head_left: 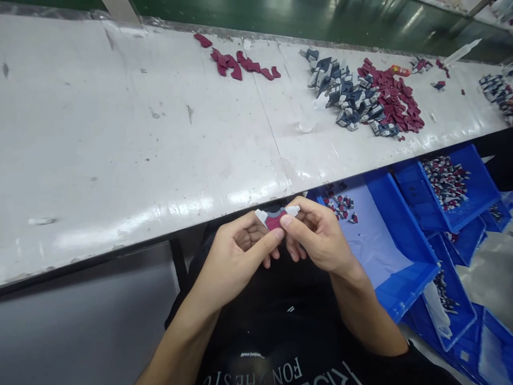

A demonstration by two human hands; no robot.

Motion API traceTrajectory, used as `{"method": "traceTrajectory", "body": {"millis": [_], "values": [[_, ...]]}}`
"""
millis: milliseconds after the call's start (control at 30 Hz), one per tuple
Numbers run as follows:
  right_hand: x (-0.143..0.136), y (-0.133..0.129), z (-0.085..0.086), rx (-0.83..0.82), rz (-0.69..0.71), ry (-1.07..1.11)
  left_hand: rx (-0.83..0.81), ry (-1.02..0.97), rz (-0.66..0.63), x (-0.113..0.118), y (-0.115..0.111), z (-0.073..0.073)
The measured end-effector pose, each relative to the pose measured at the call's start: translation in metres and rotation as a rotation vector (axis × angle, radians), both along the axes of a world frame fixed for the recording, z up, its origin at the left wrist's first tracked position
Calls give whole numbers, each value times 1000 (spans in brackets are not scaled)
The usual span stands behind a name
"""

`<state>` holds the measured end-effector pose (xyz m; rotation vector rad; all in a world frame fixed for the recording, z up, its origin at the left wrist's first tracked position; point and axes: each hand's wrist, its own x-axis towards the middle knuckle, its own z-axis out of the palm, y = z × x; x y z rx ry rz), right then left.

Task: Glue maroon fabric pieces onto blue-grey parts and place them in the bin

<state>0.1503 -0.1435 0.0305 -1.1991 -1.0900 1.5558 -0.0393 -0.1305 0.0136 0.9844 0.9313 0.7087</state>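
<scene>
Looks every bit a factory workshop here: a long, scuffed white counter (120, 133) runs beyond the hands (230, 262), heaped ahead and to their right with small grey-and-white parts (347, 91) and maroon pieces (396, 101). And down to their right, blue bins (409, 235) crowd together, several holding batches of small parts!

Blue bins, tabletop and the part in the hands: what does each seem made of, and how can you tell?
Blue bins: probably moulded plastic, slightly glossy, with smooth, evenly coloured walls.
White tabletop: glossy, perhaps laminate or film, given the bright reflections.
Held part: likely plastic or rubber, fairly matte, its red face showing no bright glints.
</scene>
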Motion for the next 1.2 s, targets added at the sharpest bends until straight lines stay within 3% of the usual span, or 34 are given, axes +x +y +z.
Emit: {"method": "traceTrajectory", "body": {"millis": [300,533,767,900,967,1067,1133,1200], "values": [[2,-2,-5,55,-30,-8,-138,-125,78,11,-4,-5],[3,-1,0,37,-37,-59,-30,-92,-53,10,1,-5],[11,-5,-14,-31,-124,16,47,-15,29,28,-2,-5],[12,-15,-18,-19,-198,6,33,-11,-20,40,-3,-12],[17,-18,-23,-42,-293,-42,10,29,-71,44,-1,-14],[43,-15,-41,-94,-580,-160,4,141,-85,44,3,-10],[75,-8,-60,-129,-770,-233,49,217,-12,40,7,-3],[114,2,-80,-211,-917,-308,119,324,144,32,13,3]]}}
